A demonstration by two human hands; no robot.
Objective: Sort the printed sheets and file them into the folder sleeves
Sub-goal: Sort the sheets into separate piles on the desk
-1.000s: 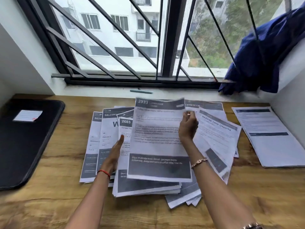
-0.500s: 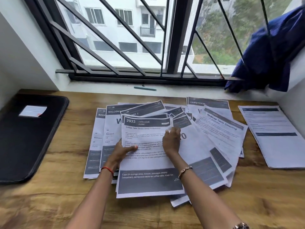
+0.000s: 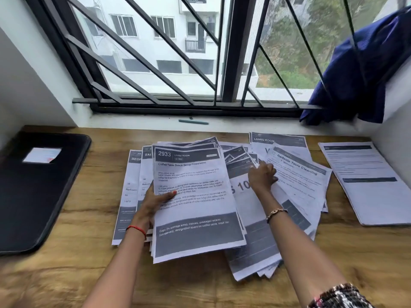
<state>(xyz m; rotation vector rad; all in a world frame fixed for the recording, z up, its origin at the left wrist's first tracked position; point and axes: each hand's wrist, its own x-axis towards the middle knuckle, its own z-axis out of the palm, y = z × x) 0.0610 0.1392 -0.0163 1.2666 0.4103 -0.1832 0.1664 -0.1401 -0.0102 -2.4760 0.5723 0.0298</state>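
Your left hand (image 3: 153, 202) grips left edge of white printed stack topped by sheet 2933 (image 3: 195, 196), thumb on top, mid brown wooden table (image 3: 66, 274). Your right hand (image 3: 262, 176) rests on fanned grey-banded printed sheets (image 3: 295, 187) just right of it. Fingers bent; pinching or only pressing, cannot tell. Black flat folder (image 3: 37, 192) lies closed at left, apart from papers.

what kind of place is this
Probably a home desk in an upper-floor flat: a wooden table below a barred window that looks onto an apartment block, spread with printed sheets beside a black folder.

Apt room: wood desk (image 3: 66, 274), barred window (image 3: 233, 52), flats (image 3: 169, 25) outside.
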